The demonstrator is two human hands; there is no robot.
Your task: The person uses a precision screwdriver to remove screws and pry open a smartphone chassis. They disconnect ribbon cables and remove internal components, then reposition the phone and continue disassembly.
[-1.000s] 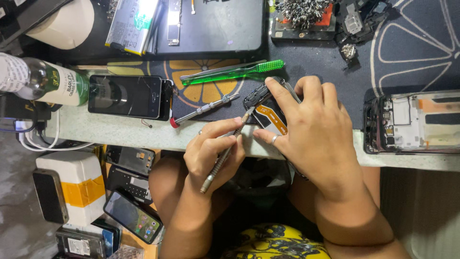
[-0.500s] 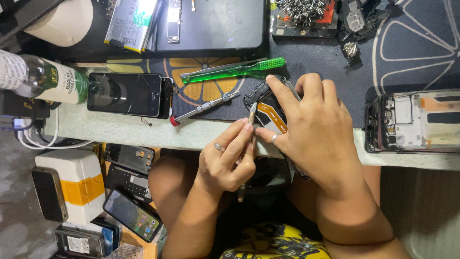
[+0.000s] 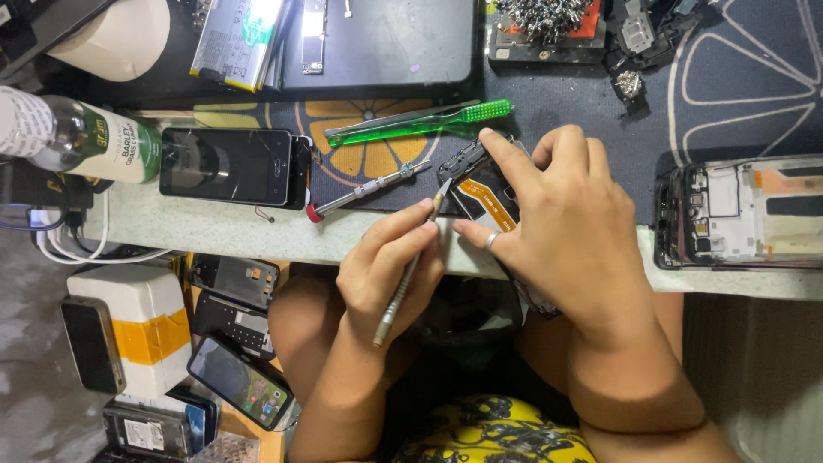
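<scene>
Where it hung lower before, left hand tool now on opened phone.

Left hand curls in a pen grip, thumb and forefinger pinched, wrist bent up from the lap. Right hand arches palm-down, fingers clamped, ringed thumb tucked toward the left fingertips, forearms angled inward.
</scene>
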